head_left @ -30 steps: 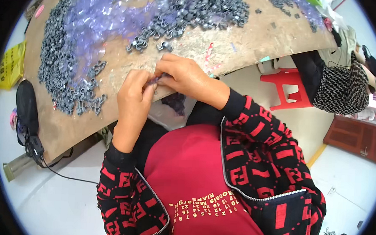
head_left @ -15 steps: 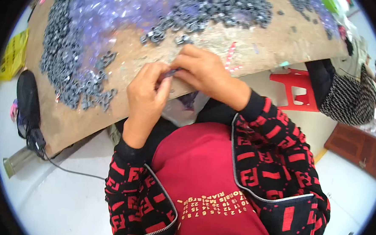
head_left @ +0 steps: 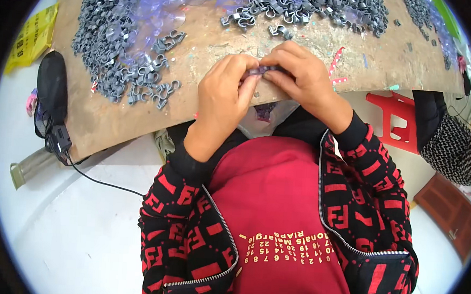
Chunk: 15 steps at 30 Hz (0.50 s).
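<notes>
My left hand and my right hand meet over the table's front edge. Between their pinched fingertips is a small dark purple piece, held from both sides; the fingers cover its ends, so its full shape is hidden. A couple of grey plastic clips lie just beyond my right hand. To the left of my left hand spreads a heap of curved grey clips, beside clear purple-tinted plastic pieces. Below the hands, a clear plastic bag at my lap contains something dark purple.
The worn wooden table carries another grey clip pile at the back. A red dotted strip lies right of my hands. A red stool stands at the right, a black pouch and yellow bag at the left.
The whole view has shifted, so table and hands appear farther right and the near clips higher. Both hands still pinch the dark purple piece, which now shows more between the fingertips.
</notes>
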### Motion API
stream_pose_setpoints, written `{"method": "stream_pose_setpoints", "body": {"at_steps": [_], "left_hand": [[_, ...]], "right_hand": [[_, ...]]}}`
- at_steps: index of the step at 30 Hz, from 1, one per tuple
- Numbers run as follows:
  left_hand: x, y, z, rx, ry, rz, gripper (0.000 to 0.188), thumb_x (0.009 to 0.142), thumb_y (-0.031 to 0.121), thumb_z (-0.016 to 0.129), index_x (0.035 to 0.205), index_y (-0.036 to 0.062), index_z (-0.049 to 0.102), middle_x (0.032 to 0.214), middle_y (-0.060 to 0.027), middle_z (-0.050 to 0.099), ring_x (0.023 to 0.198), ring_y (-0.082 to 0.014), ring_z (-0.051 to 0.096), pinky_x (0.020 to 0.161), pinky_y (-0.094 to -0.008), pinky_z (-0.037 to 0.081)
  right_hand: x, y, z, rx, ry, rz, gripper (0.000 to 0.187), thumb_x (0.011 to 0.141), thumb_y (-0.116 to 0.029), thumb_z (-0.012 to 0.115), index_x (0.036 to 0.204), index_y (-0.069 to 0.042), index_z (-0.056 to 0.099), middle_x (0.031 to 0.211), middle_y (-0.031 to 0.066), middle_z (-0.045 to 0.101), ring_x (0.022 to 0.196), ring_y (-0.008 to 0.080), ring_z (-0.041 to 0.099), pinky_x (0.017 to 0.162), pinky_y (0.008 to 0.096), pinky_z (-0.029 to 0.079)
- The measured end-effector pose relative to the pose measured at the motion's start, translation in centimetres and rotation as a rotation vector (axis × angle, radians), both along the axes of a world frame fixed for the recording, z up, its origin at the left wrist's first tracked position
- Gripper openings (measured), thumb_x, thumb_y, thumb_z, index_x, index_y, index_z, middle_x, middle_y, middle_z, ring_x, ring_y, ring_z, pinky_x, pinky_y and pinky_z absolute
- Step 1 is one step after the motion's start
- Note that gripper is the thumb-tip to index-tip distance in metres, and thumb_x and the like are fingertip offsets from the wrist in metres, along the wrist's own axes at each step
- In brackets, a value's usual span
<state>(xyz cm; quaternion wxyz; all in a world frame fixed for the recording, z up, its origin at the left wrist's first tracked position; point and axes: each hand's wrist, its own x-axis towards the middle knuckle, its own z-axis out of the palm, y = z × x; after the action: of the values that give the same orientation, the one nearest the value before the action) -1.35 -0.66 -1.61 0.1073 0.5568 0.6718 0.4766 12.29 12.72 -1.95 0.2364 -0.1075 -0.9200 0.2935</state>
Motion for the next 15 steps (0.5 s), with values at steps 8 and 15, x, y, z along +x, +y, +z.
{"method": "stream_pose_setpoints", "body": {"at_steps": [8,15], "left_hand": [[0.7,-1.5,0.2,-0.01,-0.475,0.026,0.026,0.08,-0.002,0.068,0.105,0.0003,0.062,0.09,-0.0089,0.066,0.079,-0.0131,0.065,0.07,-0.0261,0.053],[4.1,-4.8,2.1,-0.1,-0.258,-0.25,0.033,0.078,-0.007,0.061,0.11,0.0019,0.059,0.099,-0.0123,0.063,0.08,-0.0216,0.067,0.073,-0.0307,0.055]], "right_hand": [[2.5,-1.6,1.2,-0.55,0.075,-0.093,0.027,0.091,-0.003,0.061,0.118,-0.004,0.063,0.095,0.0003,0.062,0.085,0.008,0.059,0.072,0.0225,0.047],[4.1,-0.9,1.6,-0.633,0.167,-0.285,0.018,0.093,-0.005,0.06,0.11,-0.003,0.066,0.096,-0.0008,0.061,0.084,0.0063,0.057,0.071,0.0211,0.046]]}}
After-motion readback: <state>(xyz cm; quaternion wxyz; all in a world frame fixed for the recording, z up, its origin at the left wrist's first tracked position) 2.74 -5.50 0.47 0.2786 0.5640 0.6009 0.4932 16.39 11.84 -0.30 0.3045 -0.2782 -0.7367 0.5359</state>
